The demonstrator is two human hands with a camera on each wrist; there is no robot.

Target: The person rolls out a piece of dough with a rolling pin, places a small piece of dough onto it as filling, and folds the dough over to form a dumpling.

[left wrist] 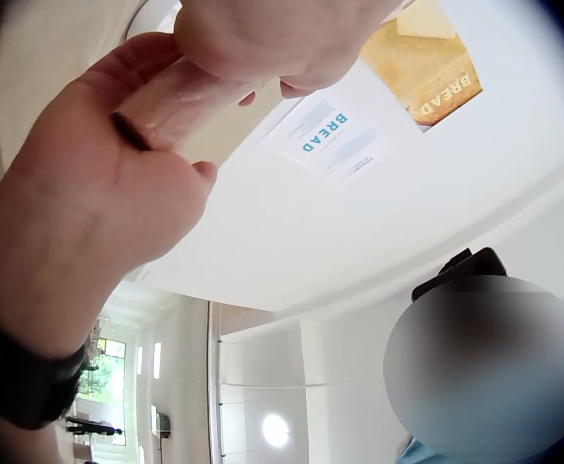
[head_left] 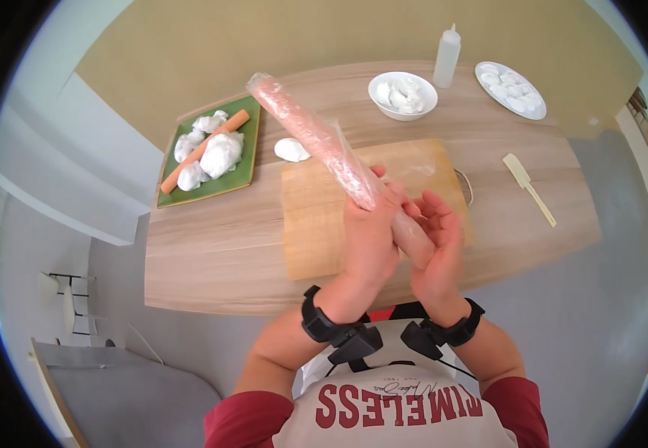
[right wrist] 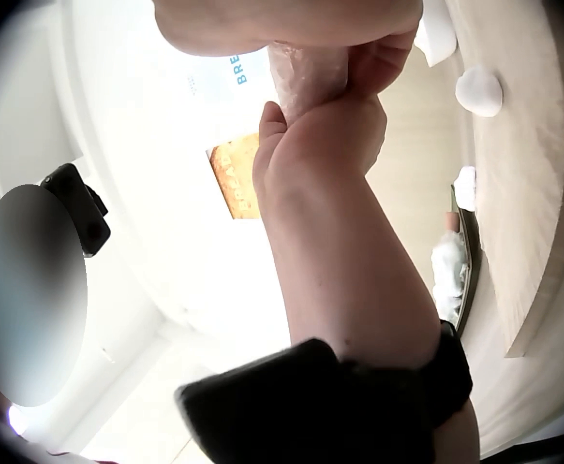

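A long pinkish roll of cling film (head_left: 313, 131) slants up and left over the wooden board (head_left: 313, 224). My left hand (head_left: 372, 235) grips it near its lower part, fingers wrapped round. Cupped about the lower end is my right hand (head_left: 440, 246), its palm against the roll and fingers loosely bent. In the left wrist view the right hand (left wrist: 98, 164) has the roll's end (left wrist: 156, 111) between thumb and fingers. The right wrist view shows the left hand (right wrist: 330, 135) curled round the roll (right wrist: 306, 72). Clear film hangs slightly loose along its upper side.
A green tray (head_left: 245, 168) at the left holds white lumps and an orange-brown rolling pin (head_left: 238, 122). One white lump (head_left: 292, 150) lies beside the board. Behind are a white bowl (head_left: 395, 113), a squeeze bottle (head_left: 447, 58) and a plate (head_left: 537, 112) of white rounds. A spatula (head_left: 529, 188) lies right.
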